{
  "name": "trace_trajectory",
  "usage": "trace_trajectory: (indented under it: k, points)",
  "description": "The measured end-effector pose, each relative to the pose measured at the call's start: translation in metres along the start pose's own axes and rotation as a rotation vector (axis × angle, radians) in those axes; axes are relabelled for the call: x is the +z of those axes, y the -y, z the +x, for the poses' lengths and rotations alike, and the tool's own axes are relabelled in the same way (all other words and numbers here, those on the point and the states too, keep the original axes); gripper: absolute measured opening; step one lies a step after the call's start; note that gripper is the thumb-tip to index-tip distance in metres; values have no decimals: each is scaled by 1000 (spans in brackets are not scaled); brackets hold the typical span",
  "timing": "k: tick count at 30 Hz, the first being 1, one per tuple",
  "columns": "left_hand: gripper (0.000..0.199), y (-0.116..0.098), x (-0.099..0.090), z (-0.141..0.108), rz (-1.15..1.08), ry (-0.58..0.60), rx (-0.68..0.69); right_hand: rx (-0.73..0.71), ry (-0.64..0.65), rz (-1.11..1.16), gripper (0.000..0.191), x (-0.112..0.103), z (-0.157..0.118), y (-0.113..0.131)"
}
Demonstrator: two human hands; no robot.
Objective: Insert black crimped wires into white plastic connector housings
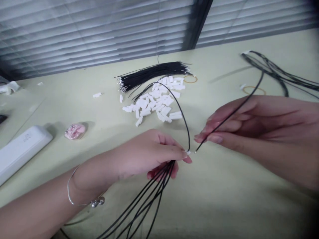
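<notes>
My left hand [159, 151] pinches a small white connector housing [188, 153] between thumb and fingers. One black wire [184, 116] arches up and back from that housing. Several more black wires [149, 192] hang below the same hand toward the bottom edge. In my right hand [239, 129], thumb and forefinger grip a single black wire [233, 112] close to its end. Its bare metal terminal [195, 152] points down, just right of the white housing and apart from it. What else lies under the left fingers is hidden.
Behind the hands lie a heap of white connector housings [154, 104] and a bundle of black wires [152, 75]. More black wires [274, 68] are at the right, near a yellow rubber band [254, 90]. A white oblong device [25, 149] and a pink wrapped item [74, 131] sit left.
</notes>
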State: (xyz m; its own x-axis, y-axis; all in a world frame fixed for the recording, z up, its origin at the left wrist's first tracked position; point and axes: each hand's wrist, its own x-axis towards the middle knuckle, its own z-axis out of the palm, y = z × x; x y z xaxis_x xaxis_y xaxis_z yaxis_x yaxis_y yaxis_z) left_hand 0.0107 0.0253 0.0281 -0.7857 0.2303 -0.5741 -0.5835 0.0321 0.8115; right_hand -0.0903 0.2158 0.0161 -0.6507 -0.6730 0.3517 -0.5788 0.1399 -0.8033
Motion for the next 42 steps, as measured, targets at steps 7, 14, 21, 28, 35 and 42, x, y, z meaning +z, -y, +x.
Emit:
trace_trajectory:
  k: [7,14,21,28,35,42]
  points:
    - [15,1,-1,1,14,-4,23,-12,-26,-15,8,0,-1,6]
    - [14,0,0,0,23,-3,25,12,-60,-31,10,3,1,6]
    - [16,2,-1,1,32,-7,56,91,-62,14,10,6,3,8]
    - [16,0,-1,-1,54,-4,67,-48,-92,-115,9,1,4,4]
    - [15,-2,0,-2,46,-27,36,19,-50,-105,20,-3,-1,5]
    - [20,-4,0,-2,67,-14,42,-30,-44,-247,21,-3,-7,6]
